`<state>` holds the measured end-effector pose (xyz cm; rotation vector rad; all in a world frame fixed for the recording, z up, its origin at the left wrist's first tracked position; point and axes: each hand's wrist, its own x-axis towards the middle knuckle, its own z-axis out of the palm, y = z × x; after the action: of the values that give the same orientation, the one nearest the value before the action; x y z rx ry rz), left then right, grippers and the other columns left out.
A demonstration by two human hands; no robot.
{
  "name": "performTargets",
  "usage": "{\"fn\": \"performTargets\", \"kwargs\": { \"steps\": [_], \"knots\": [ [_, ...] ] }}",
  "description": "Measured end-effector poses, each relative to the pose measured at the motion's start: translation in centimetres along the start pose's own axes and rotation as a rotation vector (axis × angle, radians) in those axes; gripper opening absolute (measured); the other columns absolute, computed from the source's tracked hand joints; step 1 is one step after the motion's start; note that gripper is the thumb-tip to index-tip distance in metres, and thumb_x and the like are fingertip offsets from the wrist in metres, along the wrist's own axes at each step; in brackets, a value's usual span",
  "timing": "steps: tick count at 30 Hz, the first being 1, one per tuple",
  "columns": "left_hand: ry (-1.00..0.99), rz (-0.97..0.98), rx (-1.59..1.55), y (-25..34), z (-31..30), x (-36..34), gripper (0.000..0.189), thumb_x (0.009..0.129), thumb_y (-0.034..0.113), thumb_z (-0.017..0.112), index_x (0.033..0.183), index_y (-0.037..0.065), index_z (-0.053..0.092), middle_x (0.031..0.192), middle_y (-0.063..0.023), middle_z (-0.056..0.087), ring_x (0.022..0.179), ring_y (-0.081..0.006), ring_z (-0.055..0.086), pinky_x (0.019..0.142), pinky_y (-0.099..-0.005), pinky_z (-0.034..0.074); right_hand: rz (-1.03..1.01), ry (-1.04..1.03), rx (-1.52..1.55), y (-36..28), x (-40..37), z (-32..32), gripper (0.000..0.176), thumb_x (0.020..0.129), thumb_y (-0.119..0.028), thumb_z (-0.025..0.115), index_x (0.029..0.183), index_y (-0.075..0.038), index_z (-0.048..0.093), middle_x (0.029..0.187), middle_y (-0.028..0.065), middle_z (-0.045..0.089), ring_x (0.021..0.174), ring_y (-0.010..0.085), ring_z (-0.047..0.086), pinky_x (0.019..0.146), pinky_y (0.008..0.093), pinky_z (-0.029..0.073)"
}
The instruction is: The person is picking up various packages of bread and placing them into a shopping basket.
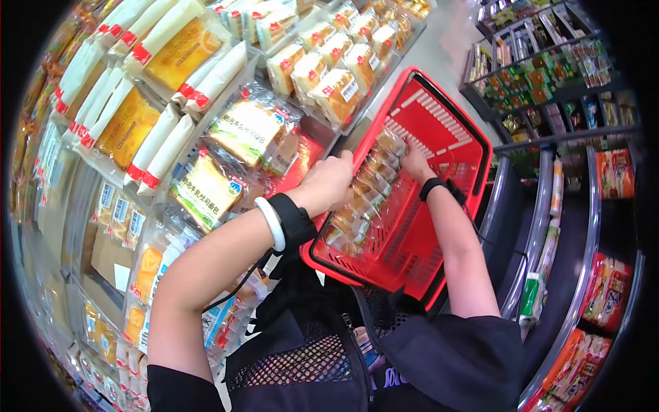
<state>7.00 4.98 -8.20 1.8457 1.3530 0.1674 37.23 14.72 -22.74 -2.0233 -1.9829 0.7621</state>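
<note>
A red shopping basket [419, 268] with a black edge is tilted in front of me. Along its left side lies a long clear pack of small bread rolls [374, 175]. My left hand [329, 182] is closed over the basket's left rim, beside the shelf; its fingertips are hidden. Inside the basket, my right hand [415, 162] has its fingers bent at the far end of the roll pack and grips it there. Black bands circle both wrists, and a white ring is on the left one.
Bread shelves fill the left, with packaged toast [247, 130] close to my left hand and wrapped sandwiches [336, 93] beyond. Dark shelves on the right hold red and orange packs [607, 292]. A strip of pale floor [449, 41] runs between them.
</note>
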Motion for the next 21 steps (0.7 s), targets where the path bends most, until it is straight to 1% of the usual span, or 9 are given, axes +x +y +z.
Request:
{"fn": "performTargets", "kwargs": {
  "steps": [3,7,9,12,14,15,16,17,21],
  "knots": [
    [0.046,0.051,0.023,-0.1,0.0,0.1,0.045,0.070,0.011,0.070,0.100,-0.007,0.042,0.088,-0.0299,0.061,0.085,-0.0455,0.061,0.075,-0.0473,0.051,0.038,0.082,-0.141,-2.9,-2.8,-4.2,0.065,0.072,-0.009,0.060,0.131,0.004,0.040,0.125,0.0280,0.051,0.119,0.0364,0.048,0.101,0.0409,0.038],
    [0.053,0.041,-0.011,-0.2,0.2,0.3,0.045,0.069,0.011,0.068,0.101,-0.007,0.042,0.086,-0.0313,0.060,0.084,-0.0473,0.060,0.076,-0.0487,0.050,-0.269,0.309,0.058,-5.1,-8.9,-11.7,0.056,0.077,-0.012,0.067,0.128,-0.001,0.046,0.119,0.0197,0.055,0.115,0.0320,0.051,0.098,0.0370,0.041],
    [0.125,0.105,-0.051,-1.8,1.2,0.7,0.046,0.069,0.013,0.067,0.107,-0.004,0.047,0.083,-0.0278,0.061,0.085,-0.0439,0.060,0.074,-0.0472,0.048,-0.102,0.430,0.384,-2.6,-11.6,-14.4,0.045,0.083,-0.010,0.064,0.125,-0.001,0.048,0.119,0.0134,0.057,0.110,0.0207,0.055,0.093,0.0326,0.044],
    [0.106,0.125,-0.048,-1.2,0.6,0.7,0.044,0.070,0.007,0.066,0.108,-0.005,0.048,0.090,-0.0238,0.064,0.084,-0.0324,0.065,0.073,-0.0383,0.051,0.143,0.722,0.505,5.6,-14.1,-15.1,0.036,0.093,-0.018,0.055,0.124,-0.001,0.049,0.121,0.0136,0.056,0.109,0.0202,0.055,0.091,0.0304,0.045],
    [0.116,0.116,-0.132,-1.8,1.0,0.9,0.042,0.070,0.006,0.066,0.107,-0.005,0.049,0.087,-0.0226,0.065,0.082,-0.0328,0.065,0.072,-0.0385,0.051,0.366,0.619,0.628,13.2,-14.8,-11.7,0.040,0.097,-0.036,0.046,0.124,-0.007,0.051,0.117,0.0039,0.057,0.106,0.0158,0.054,0.088,0.0285,0.044],
    [0.150,0.122,-0.170,-1.9,0.9,1.2,0.041,0.070,0.008,0.067,0.105,-0.005,0.050,0.082,-0.0239,0.064,0.079,-0.0382,0.064,0.070,-0.0418,0.050,0.596,0.459,1.147,14.8,-15.1,-9.5,0.037,0.097,-0.037,0.044,0.119,-0.008,0.053,0.112,0.0064,0.061,0.104,0.0184,0.057,0.090,0.0345,0.044],
    [0.153,0.126,-0.191,-1.4,0.5,1.1,0.041,0.070,0.006,0.067,0.106,-0.005,0.051,0.083,-0.0218,0.065,0.078,-0.0329,0.066,0.069,-0.0381,0.051,0.574,0.299,1.470,17.1,-15.3,-6.1,0.032,0.098,-0.038,0.040,0.111,-0.013,0.055,0.103,0.0034,0.062,0.094,0.0181,0.059,0.080,0.0348,0.047],
    [0.128,0.083,-0.143,-0.8,0.0,1.2,0.041,0.070,0.004,0.067,0.107,-0.005,0.051,0.088,-0.0199,0.067,0.081,-0.0284,0.067,0.071,-0.0354,0.052,0.673,0.216,1.508,11.0,-16.3,-7.6,0.029,0.098,-0.034,0.039,0.101,-0.010,0.057,0.094,0.0038,0.063,0.086,0.0178,0.060,0.074,0.0327,0.048],
    [0.103,-0.023,-0.240,1.1,-0.3,0.3,0.046,0.073,0.002,0.065,0.115,-0.005,0.049,0.094,-0.0171,0.067,0.087,-0.0248,0.067,0.074,-0.0331,0.052,0.726,0.127,1.675,16.1,-13.2,2.3,0.030,0.097,-0.032,0.039,0.099,-0.009,0.058,0.093,0.0042,0.063,0.085,0.0179,0.060,0.074,0.0323,0.048]
  ]
}}
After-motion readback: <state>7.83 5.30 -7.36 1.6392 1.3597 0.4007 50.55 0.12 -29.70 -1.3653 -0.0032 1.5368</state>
